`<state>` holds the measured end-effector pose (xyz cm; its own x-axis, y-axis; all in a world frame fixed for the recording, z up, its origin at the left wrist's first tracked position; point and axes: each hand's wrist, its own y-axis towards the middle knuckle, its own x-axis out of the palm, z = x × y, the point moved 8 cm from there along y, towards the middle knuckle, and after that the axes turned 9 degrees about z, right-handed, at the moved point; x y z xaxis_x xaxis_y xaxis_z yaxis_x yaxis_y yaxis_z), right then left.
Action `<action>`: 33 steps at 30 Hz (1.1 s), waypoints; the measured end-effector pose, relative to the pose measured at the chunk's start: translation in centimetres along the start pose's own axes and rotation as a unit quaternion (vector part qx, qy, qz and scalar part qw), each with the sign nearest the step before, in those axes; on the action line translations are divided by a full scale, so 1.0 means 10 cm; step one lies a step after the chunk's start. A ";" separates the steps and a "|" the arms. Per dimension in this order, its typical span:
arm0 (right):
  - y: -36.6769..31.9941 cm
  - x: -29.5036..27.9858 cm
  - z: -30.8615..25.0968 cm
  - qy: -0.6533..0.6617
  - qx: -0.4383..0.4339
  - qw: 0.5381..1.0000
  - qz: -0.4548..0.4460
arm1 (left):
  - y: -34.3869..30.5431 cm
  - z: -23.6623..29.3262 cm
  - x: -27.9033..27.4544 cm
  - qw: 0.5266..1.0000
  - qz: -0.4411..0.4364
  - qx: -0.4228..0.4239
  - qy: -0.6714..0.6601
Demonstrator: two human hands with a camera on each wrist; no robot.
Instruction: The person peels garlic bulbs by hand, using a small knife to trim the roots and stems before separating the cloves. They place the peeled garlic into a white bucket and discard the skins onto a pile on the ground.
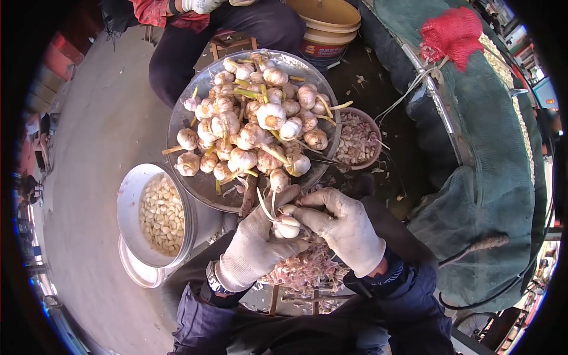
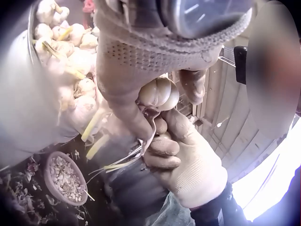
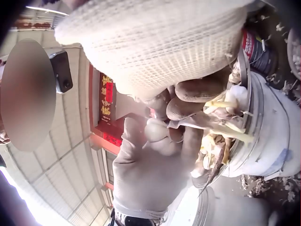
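Note:
My left hand (image 1: 251, 245), in a pale work glove, grips a partly peeled garlic bulb (image 1: 287, 229) low in front of me. White cloves (image 2: 159, 94) show bare on it in the left wrist view, with purplish skin (image 2: 150, 128) still hanging at one side. At the bulb's upper right my gloved right hand (image 1: 349, 231) pinches the skin between thumb and curled fingers. A long pale stem (image 1: 263, 204) sticks up beside the bulb. Just beyond the hands, a wide metal basin (image 1: 204, 194) is heaped with whole garlic bulbs (image 1: 271, 116).
A white bucket (image 1: 127, 204) of peeled cloves stands at left. A pink bowl (image 1: 377, 152) of skins and bits sits right of the basin. Loose skins (image 1: 307, 266) lie below my hands. Another person (image 1: 236, 35) sits opposite, before a tan bucket (image 1: 331, 18). Green netting (image 1: 485, 195) drapes the right side.

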<state>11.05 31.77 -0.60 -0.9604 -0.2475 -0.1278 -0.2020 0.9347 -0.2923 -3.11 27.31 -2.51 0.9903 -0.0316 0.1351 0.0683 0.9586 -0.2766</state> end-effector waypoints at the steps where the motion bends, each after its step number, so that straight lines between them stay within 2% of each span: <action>1: 0.01 0.00 0.05 0.003 -0.007 1.000 -0.002 | 0.00 0.01 -0.01 0.999 0.010 0.002 0.032; 3: 0.01 0.01 0.06 0.007 -0.013 1.000 -0.005 | 0.00 0.04 -0.04 0.998 0.021 0.003 0.064; 5: -0.02 0.06 0.19 0.069 0.111 0.991 -0.035 | 0.01 0.16 -0.05 0.973 0.017 0.076 0.219; 6: -0.04 0.07 0.14 0.068 0.112 0.991 -0.036 | 0.02 0.17 -0.04 0.973 0.018 0.076 0.218; 8: -0.07 0.09 -0.11 -0.061 -0.015 0.998 -0.030 | 0.02 0.24 0.00 0.963 0.019 0.119 0.239; 9: -0.04 0.15 -0.10 -0.037 -0.062 0.997 -0.024 | 0.00 0.22 0.00 0.956 0.023 0.094 0.278; 10: -0.04 0.13 -0.06 -0.037 -0.062 0.997 -0.024 | -0.01 0.21 0.01 0.956 0.022 0.094 0.278; 12: -0.04 0.12 0.06 -0.093 0.013 0.995 -0.044 | -0.02 0.23 0.02 0.948 0.032 0.126 0.289; 13: -0.04 0.13 0.10 -0.094 0.014 0.994 -0.044 | -0.02 0.23 0.02 0.949 0.031 0.125 0.288; 15: -0.04 0.18 0.23 0.033 0.067 0.996 -0.045 | -0.03 0.20 -0.01 0.951 0.034 0.112 0.287; 19: -0.06 0.18 0.16 0.055 0.054 0.996 -0.043 | -0.06 0.20 -0.02 0.956 0.041 0.110 0.269; 21: -0.04 0.14 0.10 -0.035 -0.005 0.999 -0.034 | -0.07 0.23 0.00 0.950 0.050 0.162 0.264; 24: -0.01 0.16 0.07 -0.069 -0.023 0.997 -0.037 | -0.06 0.18 0.00 0.960 0.058 0.114 0.247; 25: -0.01 0.17 0.08 -0.071 -0.021 0.997 -0.036 | -0.06 0.17 -0.01 0.955 0.067 0.121 0.264; 27: -0.01 0.21 0.14 0.008 0.023 0.999 -0.039 | -0.07 0.16 -0.02 0.951 0.074 0.129 0.270; 30: 0.00 0.21 0.13 -0.023 -0.019 0.999 -0.033 | -0.08 0.15 -0.04 0.946 0.087 0.135 0.283; 33: 0.03 0.21 0.16 -0.054 -0.005 0.998 -0.029 | -0.09 0.12 -0.04 0.947 0.095 0.122 0.283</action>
<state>9.27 31.13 -2.43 -0.9209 -0.3264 -0.2131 -0.2585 0.9205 -0.2929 -3.72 26.83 -1.18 0.8929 0.0679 -0.4451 -0.0798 0.9968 -0.0081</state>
